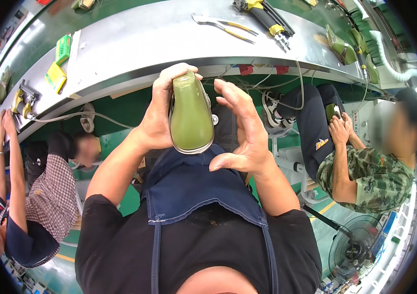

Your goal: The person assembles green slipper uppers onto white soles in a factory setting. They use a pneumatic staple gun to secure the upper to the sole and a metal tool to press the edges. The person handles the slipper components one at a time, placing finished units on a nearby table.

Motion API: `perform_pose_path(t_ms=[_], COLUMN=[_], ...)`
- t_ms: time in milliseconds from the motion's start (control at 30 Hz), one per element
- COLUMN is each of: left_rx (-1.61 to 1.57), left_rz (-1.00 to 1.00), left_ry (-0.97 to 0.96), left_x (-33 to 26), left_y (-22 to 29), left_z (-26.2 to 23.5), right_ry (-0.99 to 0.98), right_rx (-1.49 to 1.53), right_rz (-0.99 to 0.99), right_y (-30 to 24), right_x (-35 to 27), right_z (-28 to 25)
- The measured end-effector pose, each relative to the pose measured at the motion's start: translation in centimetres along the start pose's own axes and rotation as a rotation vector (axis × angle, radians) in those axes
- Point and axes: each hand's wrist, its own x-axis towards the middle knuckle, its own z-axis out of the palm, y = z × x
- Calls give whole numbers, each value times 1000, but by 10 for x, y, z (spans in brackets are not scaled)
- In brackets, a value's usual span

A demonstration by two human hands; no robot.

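Note:
My left hand point(162, 105) is closed round the left side and far end of a green shoe last point(190, 117). The last is glossy, with its wide rounded end toward me and a thin dark and pale edge along its rim. Just to its right, my right hand point(242, 130) is held with thumb and fingers spread apart, holding nothing. The last hangs over my dark blue apron point(189, 188), before the near edge of the metal workbench point(135, 39).
Pincers with yellow handles point(225, 25) and a yellow-black air stapler point(265, 19) lie on the bench. A green box point(63, 49) and a yellow box point(55, 77) are at left. Co-workers sit on both sides; a hose point(302, 88) dangles. A fan point(353, 250) stands lower right.

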Motion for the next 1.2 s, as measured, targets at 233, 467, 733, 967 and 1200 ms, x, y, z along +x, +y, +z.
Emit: perform_pose_path(t_ms=[233,467,733,967,1200], left_rx=[210,576,632,842,801], left_rz=[151,338,37,-422,-834], left_ry=[-91,-202,-387,531,1287], left_x=[35,80,133,105,116], left_y=[-7,-53,-116,-264,-343], left_z=[-38,-73,-115,-249,-401], right_ry=[-7,204,309,353,398], right_rx=[58,14,-280,-43,-53], right_rz=[88,354,92,235,435], right_y=[-5,13,128,170,174], right_x=[27,98,154,177,190], right_z=[-4,33,26,17,12])
